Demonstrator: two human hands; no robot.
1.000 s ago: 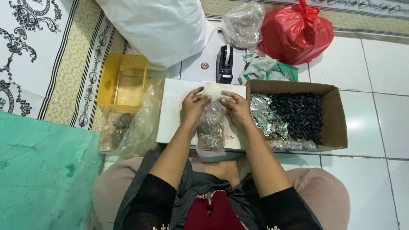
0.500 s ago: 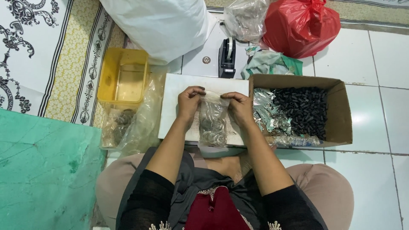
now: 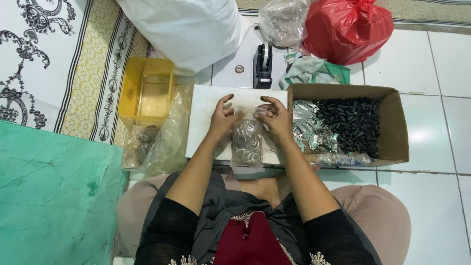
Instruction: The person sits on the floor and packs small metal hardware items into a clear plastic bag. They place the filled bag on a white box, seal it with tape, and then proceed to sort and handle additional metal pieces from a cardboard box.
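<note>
A small clear plastic bag (image 3: 247,142) filled with small metal rings lies on a white board (image 3: 206,105) in front of me. My left hand (image 3: 222,118) pinches the bag's top left corner. My right hand (image 3: 275,118) grips its top right edge. The two hands hold the bag's mouth between them, fingers bent over the plastic. To the right stands a brown cardboard box (image 3: 397,127) holding several black cylindrical pieces (image 3: 351,122) and shiny metal strips (image 3: 309,130).
A yellow plastic tub (image 3: 128,93) stands left of the board, with a clear bag of metal parts (image 3: 147,142) below it. A black tape dispenser (image 3: 263,61), a red bag (image 3: 346,29), a clear bag (image 3: 284,19) and a large white sack (image 3: 181,29) lie beyond. Green sheet (image 3: 54,196) at left.
The hands have shifted along the bag's top edge, and the bag now lies flatter on the board. The camera has tilted slightly.
</note>
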